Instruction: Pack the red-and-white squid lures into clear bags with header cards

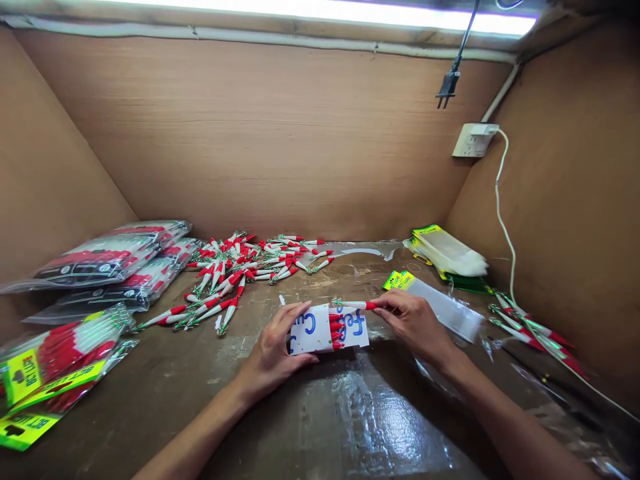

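My left hand is closed around a folded white paper card with blue handwriting, thumb at its lower edge and fingers along its upper edge. Several red lure ends show in a row at the card's opening. Between thumb and fingers, my right hand pinches the red end of a red-and-white fishing lure. This lure lies level along the card's upper edge, its green hooks pointing left. Whether it touches the card I cannot tell. Behind the card spreads a loose heap of similar lures.
Packed bags are stacked at the back left, with filled yellow-header lure packs in front. Flat clear bags lie right of centre, beside another bag stack. More lures and a white cable are at right. A black plug hangs above.
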`<action>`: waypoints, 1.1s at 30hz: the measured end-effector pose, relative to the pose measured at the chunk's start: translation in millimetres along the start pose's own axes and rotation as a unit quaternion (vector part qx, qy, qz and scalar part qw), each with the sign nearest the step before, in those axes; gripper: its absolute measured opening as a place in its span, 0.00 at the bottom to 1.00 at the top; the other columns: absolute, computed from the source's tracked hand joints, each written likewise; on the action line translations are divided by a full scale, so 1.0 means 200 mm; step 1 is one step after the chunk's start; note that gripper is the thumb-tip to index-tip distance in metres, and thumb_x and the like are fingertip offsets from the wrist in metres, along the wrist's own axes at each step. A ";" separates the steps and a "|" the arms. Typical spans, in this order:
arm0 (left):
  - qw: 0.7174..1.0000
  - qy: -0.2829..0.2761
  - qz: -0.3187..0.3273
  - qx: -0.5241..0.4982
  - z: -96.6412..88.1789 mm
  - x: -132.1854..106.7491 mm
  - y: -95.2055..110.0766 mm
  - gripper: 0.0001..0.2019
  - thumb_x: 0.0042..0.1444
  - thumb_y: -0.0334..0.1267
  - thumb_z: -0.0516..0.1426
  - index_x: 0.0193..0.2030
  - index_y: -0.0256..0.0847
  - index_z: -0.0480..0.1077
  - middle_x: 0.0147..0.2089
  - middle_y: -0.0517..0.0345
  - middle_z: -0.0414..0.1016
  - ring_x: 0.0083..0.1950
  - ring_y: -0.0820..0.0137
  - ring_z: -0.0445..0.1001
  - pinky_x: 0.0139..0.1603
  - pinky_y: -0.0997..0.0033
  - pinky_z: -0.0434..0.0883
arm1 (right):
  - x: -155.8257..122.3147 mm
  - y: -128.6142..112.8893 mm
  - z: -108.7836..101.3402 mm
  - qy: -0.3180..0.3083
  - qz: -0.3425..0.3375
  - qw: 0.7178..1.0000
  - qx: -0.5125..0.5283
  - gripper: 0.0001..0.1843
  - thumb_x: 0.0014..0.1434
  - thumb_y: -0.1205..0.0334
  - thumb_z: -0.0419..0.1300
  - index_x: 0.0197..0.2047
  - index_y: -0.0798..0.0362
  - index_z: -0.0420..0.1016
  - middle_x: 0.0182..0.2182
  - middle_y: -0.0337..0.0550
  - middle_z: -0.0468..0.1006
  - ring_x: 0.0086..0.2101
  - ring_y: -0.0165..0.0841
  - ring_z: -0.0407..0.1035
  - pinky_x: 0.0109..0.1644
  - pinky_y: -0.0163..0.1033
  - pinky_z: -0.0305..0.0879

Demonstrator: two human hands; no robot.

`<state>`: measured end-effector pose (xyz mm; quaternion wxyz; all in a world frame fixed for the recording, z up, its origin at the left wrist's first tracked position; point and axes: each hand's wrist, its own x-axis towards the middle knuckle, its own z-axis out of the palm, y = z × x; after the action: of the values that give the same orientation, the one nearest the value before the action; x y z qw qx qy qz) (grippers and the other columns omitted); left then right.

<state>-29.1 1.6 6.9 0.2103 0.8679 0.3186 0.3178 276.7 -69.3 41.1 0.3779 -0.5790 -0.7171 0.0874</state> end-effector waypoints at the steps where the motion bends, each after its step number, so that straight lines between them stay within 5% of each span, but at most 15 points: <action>1: 1.000 -0.003 -0.002 0.001 0.00 0.00 0.00 0.45 0.47 0.41 0.71 0.70 0.53 0.55 0.65 0.52 0.62 0.65 0.55 0.65 0.66 0.50 0.64 | 0.00 0.00 0.00 0.003 -0.009 1.000 -0.026 0.08 0.66 0.62 0.59 0.44 0.47 0.81 0.39 0.42 0.81 0.40 0.35 0.74 0.45 0.39 0.67; 12: 0.999 -0.041 0.006 -0.003 0.02 0.00 0.02 0.46 0.47 0.43 0.71 0.71 0.54 0.54 0.65 0.50 0.62 0.64 0.54 0.65 0.65 0.51 0.66 | -0.04 -0.02 0.06 -0.035 -0.051 0.982 -0.178 0.09 0.68 0.58 0.57 0.43 0.45 0.80 0.39 0.42 0.78 0.41 0.35 0.70 0.42 0.38 0.63; 18: 0.995 -0.099 0.011 -0.001 0.05 -0.02 0.08 0.47 0.47 0.42 0.71 0.71 0.54 0.54 0.65 0.51 0.62 0.64 0.56 0.65 0.64 0.55 0.66 | -0.06 -0.07 0.15 -0.067 -0.073 0.981 -0.169 0.09 0.68 0.58 0.58 0.46 0.43 0.80 0.37 0.41 0.76 0.41 0.35 0.68 0.41 0.37 0.61; 24: 0.994 -0.109 0.005 -0.005 0.05 -0.02 0.10 0.46 0.47 0.43 0.71 0.71 0.54 0.55 0.64 0.50 0.63 0.62 0.56 0.67 0.62 0.55 0.68 | -0.05 -0.02 0.17 -0.072 -0.018 0.993 -0.094 0.07 0.65 0.56 0.62 0.42 0.45 0.81 0.36 0.40 0.75 0.39 0.34 0.69 0.40 0.36 0.63; 33: 0.992 -0.128 0.008 0.010 0.05 -0.04 0.09 0.43 0.48 0.46 0.70 0.69 0.54 0.57 0.63 0.51 0.65 0.59 0.57 0.70 0.58 0.56 0.71 | -0.06 -0.01 0.24 -0.120 -0.047 0.984 -0.120 0.09 0.67 0.57 0.59 0.44 0.46 0.80 0.38 0.42 0.76 0.41 0.35 0.70 0.43 0.37 0.64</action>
<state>-19.1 -17.9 6.8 0.2379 0.9063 0.2848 0.2022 245.4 -65.9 3.0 0.2205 -0.5710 -0.7891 0.0513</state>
